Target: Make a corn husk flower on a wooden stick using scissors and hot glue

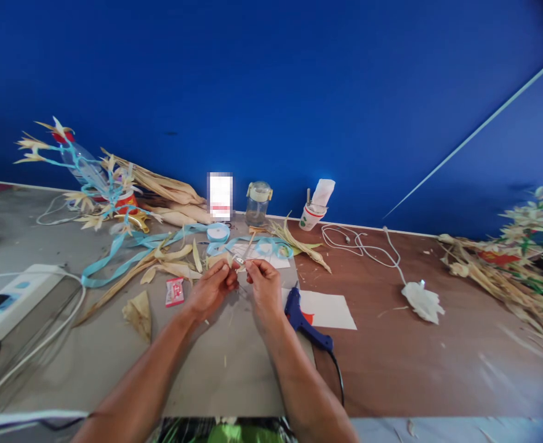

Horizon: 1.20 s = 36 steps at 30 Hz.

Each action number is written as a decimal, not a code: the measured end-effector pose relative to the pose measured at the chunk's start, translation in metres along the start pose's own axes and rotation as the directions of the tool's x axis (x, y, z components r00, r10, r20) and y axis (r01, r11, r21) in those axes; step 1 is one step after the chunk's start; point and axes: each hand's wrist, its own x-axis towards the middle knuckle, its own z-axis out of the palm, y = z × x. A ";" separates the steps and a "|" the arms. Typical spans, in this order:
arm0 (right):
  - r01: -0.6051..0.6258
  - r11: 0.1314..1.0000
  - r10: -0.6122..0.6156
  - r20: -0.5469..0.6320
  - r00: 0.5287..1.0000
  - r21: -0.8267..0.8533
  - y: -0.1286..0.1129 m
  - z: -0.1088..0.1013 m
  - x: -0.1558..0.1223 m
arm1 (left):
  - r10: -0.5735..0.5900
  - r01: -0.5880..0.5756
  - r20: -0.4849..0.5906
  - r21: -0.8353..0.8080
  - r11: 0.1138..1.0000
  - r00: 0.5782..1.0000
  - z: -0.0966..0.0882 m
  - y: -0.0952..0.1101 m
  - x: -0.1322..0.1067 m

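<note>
My left hand (213, 286) and my right hand (263, 284) meet over the grey mat (216, 363), fingers pinched together. Between the fingertips they hold a small pale strip (241, 261), thin and hard to name, perhaps a piece of dried husk. A blue glue gun (305, 320) lies just right of my right wrist, its nozzle on a white sheet of paper (331, 311). Dried husk leaves (170, 258) and light blue ribbon (114, 258) lie just beyond my left hand. A small red and white packet (174, 291) rests left of it.
At the back stand a ribbon roll (218, 232), a glass jar (257, 203), a paper cup (312, 215) and a bottle with husk flowers (84, 166). A power strip (13, 295) with cables is at left. A white cable (368, 246), white husk flower (423, 300) and husk pile (506, 271) lie right.
</note>
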 end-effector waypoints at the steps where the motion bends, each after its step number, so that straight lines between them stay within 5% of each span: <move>1: 0.001 1.000 -0.001 0.001 1.000 0.000 0.000 0.000 0.000 | 0.000 0.000 -0.001 -0.009 1.000 1.000 0.000 0.001 0.000; 13: -0.003 0.999 0.003 0.012 1.000 0.034 -0.002 0.001 -0.002 | 0.045 -0.042 -0.022 0.107 0.993 0.999 -0.009 -0.006 0.003; 27: 0.051 0.998 -0.051 -0.013 0.999 -0.030 0.001 -0.001 0.000 | 0.024 -0.025 -0.057 -0.018 1.000 0.998 -0.006 -0.009 0.006; 36: -0.001 0.999 0.001 -0.007 1.000 0.038 0.001 0.000 -0.001 | 0.052 -0.049 -0.059 0.050 0.998 0.997 -0.009 -0.009 0.006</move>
